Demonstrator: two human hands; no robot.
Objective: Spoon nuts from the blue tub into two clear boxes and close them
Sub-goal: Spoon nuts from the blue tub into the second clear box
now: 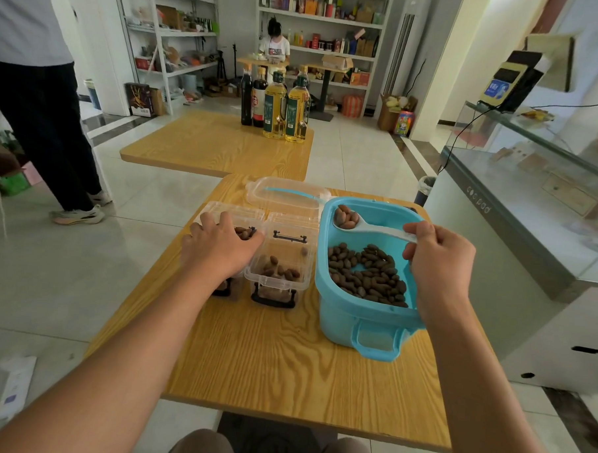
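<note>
The left hand [221,247] lies spread, fingers relaxed and slightly apart, over the left clear box [234,223], hiding most of it; only a few nuts and a black latch show past the knuckles, and whether the fingertips grip the rim is hard to tell. Just left of the blue tub [365,318] stands the right clear box [282,270], open, lid tipped back, a thin layer of nuts inside. Beyond the tub's far-left corner lies a clear lid [288,195] with a blue strip. The tub's right wall is covered by the right forearm.

Everything rests on a wood-grain table [284,362] over pale floor tiles. Beyond the tub a second wooden table [208,143] carries oil and sauce bottles [275,105]; shelves line the back wall, and a glass counter [532,188] stands to the tub's right. A standing person's legs show far left of the tub, cut off at the top.

The right hand [436,259] pinches the handle end of the white spoon [369,226], thumb and fingers clamped on it. The spoon runs crosswise above the tub's far half, bowl pointing left and holding several nuts [346,214]; more nuts [364,273] lie in the tub's bottom
</note>
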